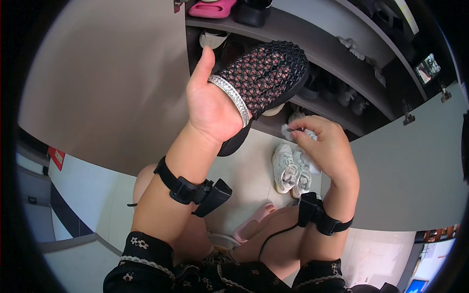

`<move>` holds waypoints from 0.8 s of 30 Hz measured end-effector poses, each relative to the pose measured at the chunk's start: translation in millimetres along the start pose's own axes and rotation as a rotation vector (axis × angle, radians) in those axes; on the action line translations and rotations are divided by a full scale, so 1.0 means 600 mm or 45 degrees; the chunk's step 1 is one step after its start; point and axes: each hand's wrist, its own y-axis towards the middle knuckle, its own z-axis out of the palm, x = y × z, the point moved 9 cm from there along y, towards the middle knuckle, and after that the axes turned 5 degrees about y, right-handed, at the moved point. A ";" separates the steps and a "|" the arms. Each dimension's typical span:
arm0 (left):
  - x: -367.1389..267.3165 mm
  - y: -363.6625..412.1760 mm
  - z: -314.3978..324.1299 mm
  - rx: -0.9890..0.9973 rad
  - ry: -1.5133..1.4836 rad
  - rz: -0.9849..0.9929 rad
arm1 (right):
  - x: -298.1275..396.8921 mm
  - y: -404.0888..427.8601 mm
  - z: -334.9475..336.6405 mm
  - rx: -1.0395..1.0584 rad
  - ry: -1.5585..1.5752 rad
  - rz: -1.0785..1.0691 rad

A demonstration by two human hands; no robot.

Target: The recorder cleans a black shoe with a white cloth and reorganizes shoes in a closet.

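My left hand (pixel 220 106) is inside a black woven mesh slipper (pixel 267 73) with a silver glittery band along its opening; the fingers show through the mesh and the thumb sticks up outside. To the right, my right hand (pixel 322 143) pinches a crumpled white cloth or tissue (pixel 309 159) between thumb and fingers, a little away from the slipper. Beneath that hand, a pair of white lace-up sneakers (pixel 285 168) stands on the floor.
An open shoe cabinet holds several shoes on its shelves (pixel 307 44), including a pink slipper (pixel 212 9). Its open doors flank me, one at left (pixel 102 80) and one at right (pixel 406 172). A pink slipper (pixel 253 223) is near my legs.
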 end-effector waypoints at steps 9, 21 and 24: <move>0.028 0.006 0.009 0.044 -0.035 -0.059 | -0.001 0.002 -0.054 -0.475 0.775 -0.125; 0.047 0.007 -0.015 -0.044 0.061 -0.080 | 0.097 -0.008 0.013 -0.632 0.316 -0.602; 0.040 0.003 0.019 0.169 -0.131 -0.131 | 0.079 -0.013 -0.021 -0.742 0.253 -0.471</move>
